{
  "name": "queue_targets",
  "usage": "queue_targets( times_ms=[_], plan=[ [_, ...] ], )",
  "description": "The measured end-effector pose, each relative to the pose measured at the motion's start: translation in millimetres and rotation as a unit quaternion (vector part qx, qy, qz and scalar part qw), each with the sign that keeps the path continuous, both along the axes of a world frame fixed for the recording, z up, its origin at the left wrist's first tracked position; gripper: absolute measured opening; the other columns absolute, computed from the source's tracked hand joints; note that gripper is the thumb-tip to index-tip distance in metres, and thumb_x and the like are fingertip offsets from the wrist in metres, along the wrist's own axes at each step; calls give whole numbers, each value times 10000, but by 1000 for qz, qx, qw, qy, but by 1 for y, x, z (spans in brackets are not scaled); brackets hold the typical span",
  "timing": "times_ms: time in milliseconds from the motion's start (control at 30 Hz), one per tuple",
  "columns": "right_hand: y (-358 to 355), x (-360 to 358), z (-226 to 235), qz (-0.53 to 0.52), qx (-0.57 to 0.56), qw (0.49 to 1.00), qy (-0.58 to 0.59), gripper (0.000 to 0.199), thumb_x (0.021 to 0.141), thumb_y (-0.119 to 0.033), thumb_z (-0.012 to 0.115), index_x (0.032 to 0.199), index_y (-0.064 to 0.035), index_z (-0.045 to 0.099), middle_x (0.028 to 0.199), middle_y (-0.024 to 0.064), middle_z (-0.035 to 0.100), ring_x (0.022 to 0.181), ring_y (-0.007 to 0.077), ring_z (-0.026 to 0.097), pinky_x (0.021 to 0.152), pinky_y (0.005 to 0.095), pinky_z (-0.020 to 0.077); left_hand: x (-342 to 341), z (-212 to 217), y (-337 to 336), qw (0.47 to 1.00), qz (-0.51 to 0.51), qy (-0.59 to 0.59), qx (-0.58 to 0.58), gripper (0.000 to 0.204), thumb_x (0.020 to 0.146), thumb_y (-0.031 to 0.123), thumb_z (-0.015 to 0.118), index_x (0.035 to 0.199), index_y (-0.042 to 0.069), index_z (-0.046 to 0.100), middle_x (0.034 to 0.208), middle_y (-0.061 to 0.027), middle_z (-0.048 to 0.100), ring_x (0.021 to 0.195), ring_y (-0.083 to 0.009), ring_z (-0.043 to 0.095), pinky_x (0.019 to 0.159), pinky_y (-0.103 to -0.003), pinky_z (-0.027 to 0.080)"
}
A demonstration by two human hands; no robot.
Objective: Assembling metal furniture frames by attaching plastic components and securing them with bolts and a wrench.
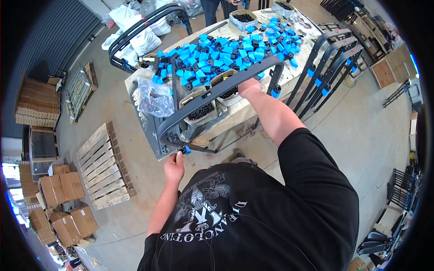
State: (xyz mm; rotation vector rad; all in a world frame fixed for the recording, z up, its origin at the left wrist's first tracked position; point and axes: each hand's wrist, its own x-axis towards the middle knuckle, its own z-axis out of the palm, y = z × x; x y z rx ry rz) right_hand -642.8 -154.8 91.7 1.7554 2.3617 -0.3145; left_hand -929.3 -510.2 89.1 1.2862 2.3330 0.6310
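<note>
A curved black tubular frame (205, 95) stands across the near side of the workbench, directly before me. At its lower left end, beside a blue fitting (187, 149), my left hand (173, 168) is closed, thumb up against the frame. My right arm stretches over the bench. My right hand (249, 88) is beside a bin of small black parts (228, 93), partly behind the frame's bar, so its fingers are hidden. A second bin of black parts (200, 113) sits nearer. Blue-and-black plastic fittings (221, 54) lie heaped across the bench.
Several similar frames (332, 63) lean at the bench's right; another (144, 27) is at its far left. A clear plastic bag (155, 97) lies on the bench. On the floor to the left are a wooden pallet (103, 169) and cardboard boxes (63, 187). A person (210, 11) stands beyond.
</note>
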Motion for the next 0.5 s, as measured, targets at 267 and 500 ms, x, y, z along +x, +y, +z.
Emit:
queue_targets(
  times_ms=[267, 500],
  plan=[
    [-20, 44, -10, -43, -195, 921, 334, 457, 851, -352, 698, 1115, 21, 696, 1092, 232, 696, 1009, 360, 684, 859, 425, 530, 34, 14, -23, 967, 89, -237, -25, 351, 1015, 340, 598, 991, 2, 686, 784, -35, 674, 698, -119, 603, 670, -279, 493],
    [-136, -1, 58, 101, -439, 840, 302, 394, 887, -358, 729, 1051, -1, 698, 768, 47, 629, 724, 149, 570, 682, 331, 484, 81, 46, 52, 764, 42, -630, 129, 463, 1057, 233, 526, 1456, 27, 413, 1205, -130, 649, 1025, -201, 640, 881, -366, 527]
  ],
)
